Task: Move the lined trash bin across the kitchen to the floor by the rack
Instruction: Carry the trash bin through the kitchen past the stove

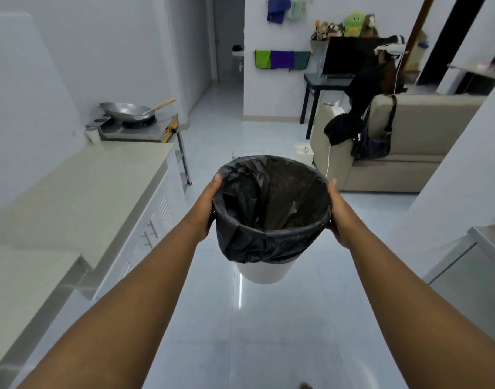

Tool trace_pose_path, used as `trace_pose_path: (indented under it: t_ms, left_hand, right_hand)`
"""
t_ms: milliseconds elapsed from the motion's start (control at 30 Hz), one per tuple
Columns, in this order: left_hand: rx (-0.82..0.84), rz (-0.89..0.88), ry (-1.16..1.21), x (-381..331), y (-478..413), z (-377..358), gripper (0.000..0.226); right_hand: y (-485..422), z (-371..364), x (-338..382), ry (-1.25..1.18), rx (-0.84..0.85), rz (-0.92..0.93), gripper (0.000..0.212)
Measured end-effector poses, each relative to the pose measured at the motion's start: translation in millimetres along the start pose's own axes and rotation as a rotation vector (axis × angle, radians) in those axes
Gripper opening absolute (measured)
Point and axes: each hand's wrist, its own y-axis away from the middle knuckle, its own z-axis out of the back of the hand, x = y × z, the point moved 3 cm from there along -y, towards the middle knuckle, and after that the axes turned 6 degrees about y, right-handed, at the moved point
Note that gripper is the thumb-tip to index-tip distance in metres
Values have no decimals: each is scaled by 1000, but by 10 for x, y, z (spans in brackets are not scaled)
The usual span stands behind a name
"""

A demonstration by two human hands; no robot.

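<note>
A white trash bin (pixel 264 272) lined with a black plastic bag (pixel 249 242) hangs in the air above the tiled floor, at the centre of the head view. My left hand (pixel 205 209) grips its left side at the rim, thumb on top. Against the right side of the rim presses my right hand (pixel 340 217). The bag folds over the rim and covers the upper half of the bin. The bin looks empty inside. A metal stand (pixel 182 153) carrying a stove and a wok (pixel 127 110) is at the far left.
A beige counter (pixel 81 189) with white cabinets runs along the left. A beige sofa (pixel 409 153) with a black handbag stands at the right, a person behind it. A white box (pixel 304 153) lies on the floor ahead. Glossy tiled floor (pixel 240 332) stretches forward to a hallway.
</note>
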Motion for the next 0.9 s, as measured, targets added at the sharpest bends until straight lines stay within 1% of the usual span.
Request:
trace_pose_path:
  t_ms: [200,400,700,833,900]
  left_hand:
    - [-60,17,4,50,-1089,6,75]
    - [-105,31,-14,-57,-2162,-64,87]
    - [-172,-14,-9,-304,-3422,-37,95]
    - [-154,-9,-8,-348,-3992,77,82]
    - [-141,-8,4,-371,-4336,160,81]
  right_hand:
    - [-1162,213,106,8,22,-1,82]
    - [-2289,461,373,28,49,-19,78]
    - [-3642,652,809,27,113,40,72]
    - [-4259,636,886,46,124,31,77]
    - [-4597,610,940,57,122,27,82]
